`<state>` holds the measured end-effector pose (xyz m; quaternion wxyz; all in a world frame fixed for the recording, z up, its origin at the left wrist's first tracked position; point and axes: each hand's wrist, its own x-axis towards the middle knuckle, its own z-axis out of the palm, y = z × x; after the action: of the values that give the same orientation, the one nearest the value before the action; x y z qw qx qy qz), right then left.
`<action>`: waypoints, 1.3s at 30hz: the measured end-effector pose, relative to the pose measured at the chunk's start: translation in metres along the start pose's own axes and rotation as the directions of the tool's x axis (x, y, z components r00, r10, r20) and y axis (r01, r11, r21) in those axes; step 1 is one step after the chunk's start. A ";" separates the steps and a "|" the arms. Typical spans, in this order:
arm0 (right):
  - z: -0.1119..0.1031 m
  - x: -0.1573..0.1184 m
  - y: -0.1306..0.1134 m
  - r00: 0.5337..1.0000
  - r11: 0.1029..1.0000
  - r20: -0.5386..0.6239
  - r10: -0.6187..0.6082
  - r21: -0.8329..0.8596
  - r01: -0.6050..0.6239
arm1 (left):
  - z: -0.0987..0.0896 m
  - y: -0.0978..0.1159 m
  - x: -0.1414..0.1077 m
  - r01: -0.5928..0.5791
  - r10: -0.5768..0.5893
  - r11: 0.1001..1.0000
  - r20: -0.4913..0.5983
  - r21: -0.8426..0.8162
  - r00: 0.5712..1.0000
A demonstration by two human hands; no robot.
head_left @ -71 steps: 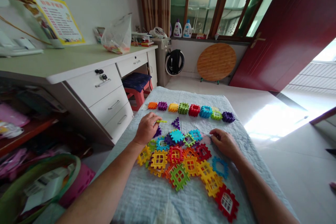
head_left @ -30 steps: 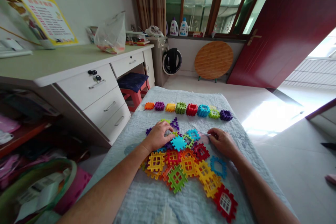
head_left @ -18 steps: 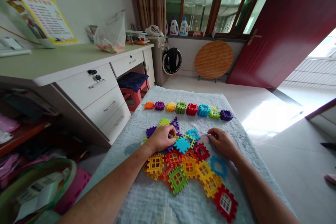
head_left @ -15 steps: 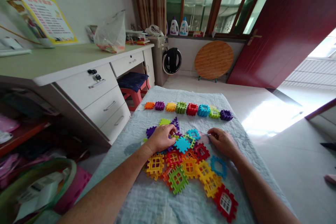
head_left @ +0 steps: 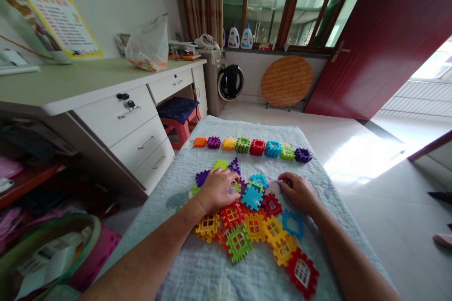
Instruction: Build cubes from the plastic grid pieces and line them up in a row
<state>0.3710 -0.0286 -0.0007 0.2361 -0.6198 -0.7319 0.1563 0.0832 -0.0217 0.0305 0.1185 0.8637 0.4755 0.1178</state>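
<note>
My left hand (head_left: 219,190) lies over the left part of a pile of plastic building-block panels, thumb and fingers apart, hiding some pieces. Past its fingertips is a purple triangular panel (head_left: 234,166); a lime panel (head_left: 221,164) and a dark purple panel (head_left: 202,178) lie at its far side. Right of the thumb, a solid blue square panel (head_left: 252,197) rests on the others. My right hand (head_left: 298,189) rests on the cloth right of the pile, fingers loosely bent and holding nothing. Nearest it are a red panel (head_left: 271,204) and a blue frame panel (head_left: 293,224).
A row of assembled blocks, including a red block (head_left: 257,147), stands farther back on the cloth-covered table (head_left: 190,263). Nearer me lie yellow panels (head_left: 284,248), a green window panel (head_left: 238,243) and a red window panel (head_left: 302,273). A desk (head_left: 106,82) stands left.
The solid blue square panel has turned and shifted slightly right and toward me. My left hand has spread away from it over the pile. My right hand stays almost in place.
</note>
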 end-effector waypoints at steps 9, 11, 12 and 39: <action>0.001 -0.001 0.002 1.000 1.000 -0.007 0.003 0.016 -0.003 | -0.023 -0.004 0.000 -0.102 0.031 0.937 -0.212 -0.333 0.977; 0.001 -0.001 0.002 1.000 1.000 -0.007 -0.002 0.017 0.002 | -0.026 -0.008 -0.001 -0.144 0.048 0.934 -0.284 -0.326 0.957; 0.001 -0.001 0.001 1.000 1.000 -0.006 -0.004 0.018 0.004 | -0.027 -0.010 -0.001 -0.158 0.066 0.941 -0.296 -0.298 0.953; 0.000 0.000 0.001 1.000 1.000 -0.007 -0.012 0.007 0.012 | -0.017 -0.029 0.003 -0.095 0.161 0.946 0.193 -0.311 0.968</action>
<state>0.3716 -0.0288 -0.0012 0.2419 -0.6152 -0.7341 0.1554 0.0566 -0.0026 0.0382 0.2906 0.8726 0.3793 0.1016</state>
